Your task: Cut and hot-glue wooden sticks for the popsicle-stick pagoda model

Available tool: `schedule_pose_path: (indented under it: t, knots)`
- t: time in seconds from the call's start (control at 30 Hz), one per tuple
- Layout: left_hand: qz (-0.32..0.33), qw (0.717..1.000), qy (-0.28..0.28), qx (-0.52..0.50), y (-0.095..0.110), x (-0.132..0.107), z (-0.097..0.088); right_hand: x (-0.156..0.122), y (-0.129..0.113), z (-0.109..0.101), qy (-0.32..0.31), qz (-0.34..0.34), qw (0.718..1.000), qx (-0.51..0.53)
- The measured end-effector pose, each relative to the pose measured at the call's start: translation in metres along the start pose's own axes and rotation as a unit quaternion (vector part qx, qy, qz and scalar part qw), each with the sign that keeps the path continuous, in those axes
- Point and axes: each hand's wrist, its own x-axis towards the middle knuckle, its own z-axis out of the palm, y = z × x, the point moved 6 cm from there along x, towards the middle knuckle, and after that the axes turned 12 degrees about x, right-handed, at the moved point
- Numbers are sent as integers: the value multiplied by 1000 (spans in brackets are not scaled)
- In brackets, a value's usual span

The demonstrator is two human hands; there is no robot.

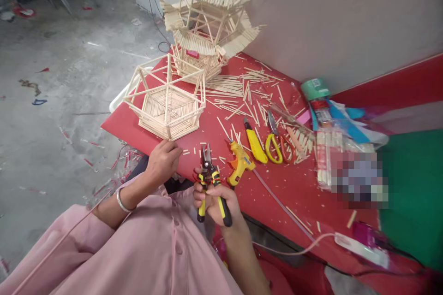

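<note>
My right hand [221, 200] is wrapped round wire cutters [206, 166] with yellow and black handles, their jaws pointing away from me above the table's near edge. My left hand [164, 161] is closed at that edge, its fingers bent together; what they hold, if anything, is hidden. Just beyond it stands a hexagonal stick frame [168, 106] with a floor of sticks laid in rings. Short cut stick pieces [187, 151] lie between my hands. A yellow glue gun [240, 163] rests to the right of the cutters.
Behind the frame rises a tiered stick pagoda [214, 23]. Loose sticks [224, 86] cover the middle of the red table [277, 189]. A yellow utility knife [255, 143], scissors [273, 140] and packed sticks [328, 156] lie rightward. A white power strip [362, 249] sits near the front.
</note>
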Motion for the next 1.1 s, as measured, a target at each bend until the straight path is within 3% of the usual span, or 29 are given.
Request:
schedule_pose_path:
  t: [0.43,1.1]
  knots:
    - [-7,999,6,-38,-1,0,-2,1,-2,-2,-14,21,1000,12]
    - [6,1000,2,-12,2,-2,1,2,-1,-6,-17,21,1000,14]
